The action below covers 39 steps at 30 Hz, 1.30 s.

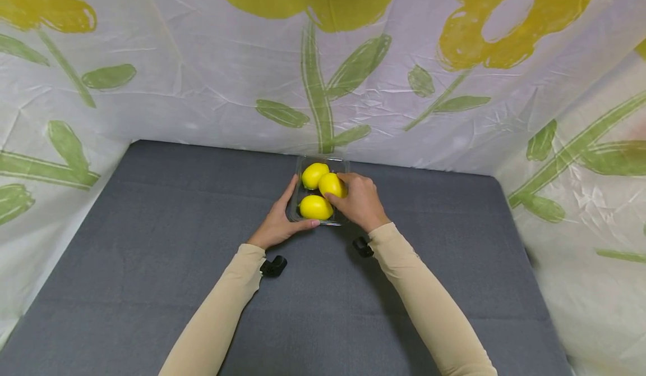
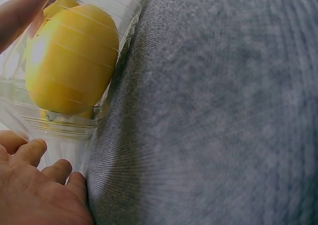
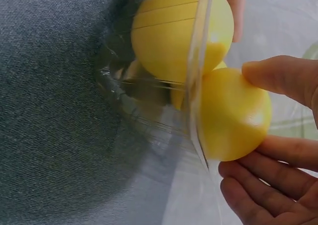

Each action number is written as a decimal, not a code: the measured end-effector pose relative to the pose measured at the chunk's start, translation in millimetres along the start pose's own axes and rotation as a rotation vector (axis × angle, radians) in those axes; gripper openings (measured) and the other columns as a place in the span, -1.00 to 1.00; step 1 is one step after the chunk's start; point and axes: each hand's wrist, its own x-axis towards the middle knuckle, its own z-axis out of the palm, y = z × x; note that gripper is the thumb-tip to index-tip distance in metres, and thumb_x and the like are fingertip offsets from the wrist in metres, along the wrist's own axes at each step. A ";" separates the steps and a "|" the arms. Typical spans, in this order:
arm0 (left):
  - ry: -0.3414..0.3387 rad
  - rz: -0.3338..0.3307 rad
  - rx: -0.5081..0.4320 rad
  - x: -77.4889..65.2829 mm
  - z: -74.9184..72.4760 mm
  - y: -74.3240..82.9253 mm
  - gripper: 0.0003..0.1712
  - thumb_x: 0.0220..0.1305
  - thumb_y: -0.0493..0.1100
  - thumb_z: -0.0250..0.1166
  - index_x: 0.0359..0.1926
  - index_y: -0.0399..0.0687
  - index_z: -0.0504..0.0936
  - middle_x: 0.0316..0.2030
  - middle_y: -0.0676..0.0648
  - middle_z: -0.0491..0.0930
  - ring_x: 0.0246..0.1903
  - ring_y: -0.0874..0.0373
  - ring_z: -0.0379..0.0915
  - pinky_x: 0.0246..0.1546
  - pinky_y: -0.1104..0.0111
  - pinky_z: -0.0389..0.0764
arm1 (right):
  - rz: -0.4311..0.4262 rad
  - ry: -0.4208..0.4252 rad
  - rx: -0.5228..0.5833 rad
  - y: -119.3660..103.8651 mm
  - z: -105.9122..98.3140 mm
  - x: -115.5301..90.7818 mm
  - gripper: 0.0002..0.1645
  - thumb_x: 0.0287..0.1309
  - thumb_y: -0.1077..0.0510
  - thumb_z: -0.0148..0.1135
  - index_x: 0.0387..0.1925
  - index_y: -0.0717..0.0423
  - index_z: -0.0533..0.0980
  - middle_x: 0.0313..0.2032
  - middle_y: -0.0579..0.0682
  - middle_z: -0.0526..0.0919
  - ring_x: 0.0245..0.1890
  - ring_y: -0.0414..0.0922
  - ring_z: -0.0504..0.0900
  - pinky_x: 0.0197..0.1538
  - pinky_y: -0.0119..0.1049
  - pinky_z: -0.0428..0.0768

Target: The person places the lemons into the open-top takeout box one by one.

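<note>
A clear plastic container [image 1: 333,221] stands near the back edge of the table, with two lemons inside it, a front lemon [image 1: 315,207] and a back lemon [image 1: 315,175]. My left hand [image 1: 276,225] spreads around its front left corner, thumb along the front rim and straight fingers against the left side. Between thumb and fingers, my right hand [image 1: 362,201] holds a third lemon [image 1: 332,185] at the right side of the container. In the right wrist view this held lemon [image 3: 236,115] sits at and above the rim. Its contact with the other lemons is unclear.
Grey cloth [image 1: 151,241] covers the table. Behind it hangs a white sheet [image 1: 212,84] printed with yellow flowers and green leaves, which also closes in the left and right sides. A black wrist device [image 1: 274,266] is on the left wrist, another [image 1: 362,247] on the right.
</note>
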 end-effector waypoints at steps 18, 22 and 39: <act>-0.002 0.021 0.011 3.2 -0.5 2.1 0.38 0.13 0.05 0.56 0.64 0.31 -0.32 0.61 0.08 -0.28 0.57 0.02 -0.33 0.49 -0.14 -0.11 | -0.012 0.023 0.084 10.7 1.4 -2.8 -0.32 0.09 0.13 0.57 0.21 0.32 0.57 0.14 0.23 0.64 0.19 0.17 0.58 0.24 0.01 0.53; -0.002 0.025 0.015 3.3 -1.0 2.7 0.38 0.13 0.03 0.56 0.64 0.29 -0.31 0.61 0.06 -0.28 0.57 0.00 -0.33 0.49 -0.15 -0.11 | -0.009 0.022 0.076 10.4 -0.2 -2.6 -0.32 0.09 0.11 0.57 0.21 0.31 0.57 0.14 0.24 0.64 0.19 0.17 0.58 0.25 0.02 0.53; 0.000 0.008 0.001 1.6 -0.5 -4.0 0.39 0.12 0.09 0.57 0.64 0.33 -0.31 0.60 0.12 -0.29 0.57 0.07 -0.34 0.50 -0.12 -0.12 | 0.016 0.101 0.180 16.7 -2.5 -13.0 -0.35 0.14 0.09 0.54 0.19 0.34 0.58 0.12 0.24 0.65 0.17 0.16 0.60 0.26 0.02 0.52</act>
